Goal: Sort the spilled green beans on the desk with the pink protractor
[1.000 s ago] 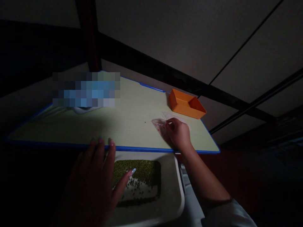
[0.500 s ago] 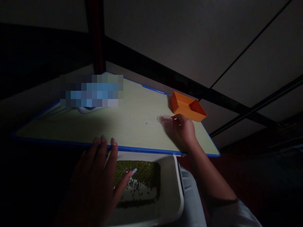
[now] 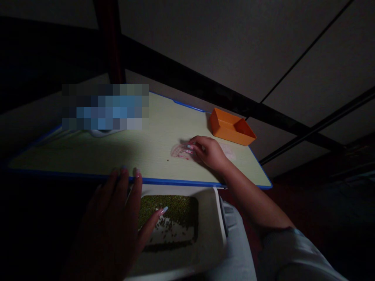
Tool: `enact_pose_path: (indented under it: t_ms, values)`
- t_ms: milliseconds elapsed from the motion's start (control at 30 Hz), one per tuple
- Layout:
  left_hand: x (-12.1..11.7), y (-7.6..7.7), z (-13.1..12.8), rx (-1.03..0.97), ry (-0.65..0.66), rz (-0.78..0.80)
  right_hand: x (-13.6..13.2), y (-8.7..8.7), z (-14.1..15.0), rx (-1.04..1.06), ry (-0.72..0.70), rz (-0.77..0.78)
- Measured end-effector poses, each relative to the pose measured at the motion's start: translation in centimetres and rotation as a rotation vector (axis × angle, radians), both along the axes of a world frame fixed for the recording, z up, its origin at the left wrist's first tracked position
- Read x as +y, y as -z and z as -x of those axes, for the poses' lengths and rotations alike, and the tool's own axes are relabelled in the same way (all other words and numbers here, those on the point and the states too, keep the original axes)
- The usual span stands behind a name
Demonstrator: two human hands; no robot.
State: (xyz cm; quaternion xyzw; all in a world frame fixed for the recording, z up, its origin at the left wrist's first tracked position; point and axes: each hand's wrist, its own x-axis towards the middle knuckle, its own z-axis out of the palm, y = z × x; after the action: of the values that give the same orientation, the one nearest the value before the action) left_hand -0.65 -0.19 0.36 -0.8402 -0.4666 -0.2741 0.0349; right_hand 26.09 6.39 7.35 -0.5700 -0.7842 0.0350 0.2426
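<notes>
My right hand (image 3: 206, 151) is low over the pale board-like tabletop (image 3: 158, 128), thumb and fingers pinched on a clear, pinkish flat plastic piece (image 3: 179, 152). This piece looks like a protractor ruler, with a rounded, marked end left of the hand and more of it showing to the right. A small dark speck (image 3: 168, 160), perhaps a bean, lies left of it. My left hand (image 3: 117, 218), in deep shadow, has its fingers spread by the table's blue front edge. Its thumb reaches over a white bin (image 3: 209, 234) holding small green beans (image 3: 175, 207).
An orange open box (image 3: 233, 128) stands at the table's back right. Towards the back left is a blurred-out bluish thing (image 3: 113, 107) on a pale base. The bin sits below the front edge, beside my leg (image 3: 234, 242). A panelled wall (image 3: 211, 47) rises behind.
My right hand has moved left with the plastic piece, which now shows on both sides of the hand. The speck lies further left and nearer the front edge. My left hand has barely moved.
</notes>
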Motion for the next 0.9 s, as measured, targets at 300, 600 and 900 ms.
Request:
enact_pose_path:
  t_ms: [300, 600, 900]
  values:
    - [-0.2, 0.0, 0.0, 0.079, -0.031, 0.007, -0.3, 0.3, 2.4, -0.014, -0.034, 0.034]
    - [-0.5, -0.2, 0.1, 0.130, -0.074, 0.038, 0.7, 0.7, 4.5, -0.036, -0.212, 0.018]
    - [-0.1, -0.8, 0.9, 0.209, -0.119, 0.062, 0.0, 1.4, 4.3, 0.000, -0.259, 0.055]
